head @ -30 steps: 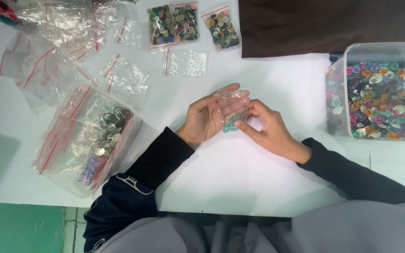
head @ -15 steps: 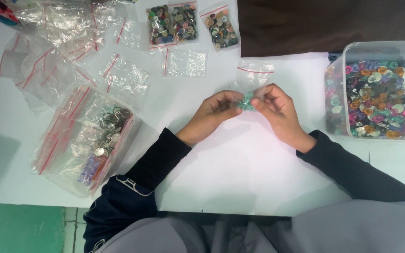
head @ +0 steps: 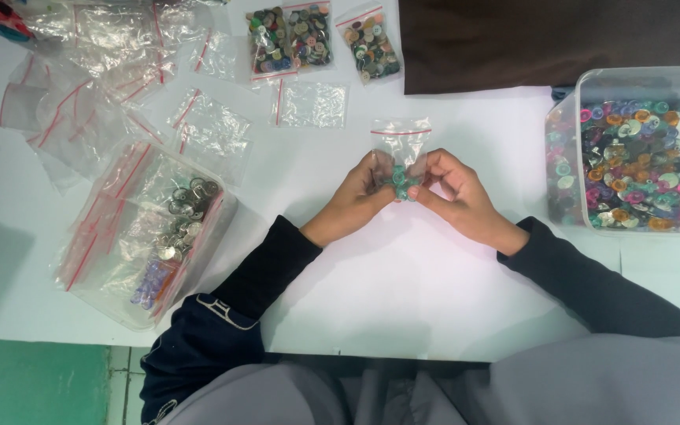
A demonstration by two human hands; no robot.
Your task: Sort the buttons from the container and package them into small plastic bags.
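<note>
Left hand [head: 358, 194] and right hand [head: 452, 197] both pinch a small bag [head: 400, 151] part-filled with buttons, unsealed; two filled bags [head: 291, 38] lie done, the tub [head: 631, 157] remains full.

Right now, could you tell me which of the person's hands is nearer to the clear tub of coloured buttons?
Right. The right hand is between the tub of coloured buttons and the left hand, which is farther away; both pinch the small bag.

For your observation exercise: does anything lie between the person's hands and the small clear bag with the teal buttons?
Nothing visible does. The left hand and right hand both pinch the small clear bag directly at its lower end, where the teal buttons bunch between the fingertips.
</note>
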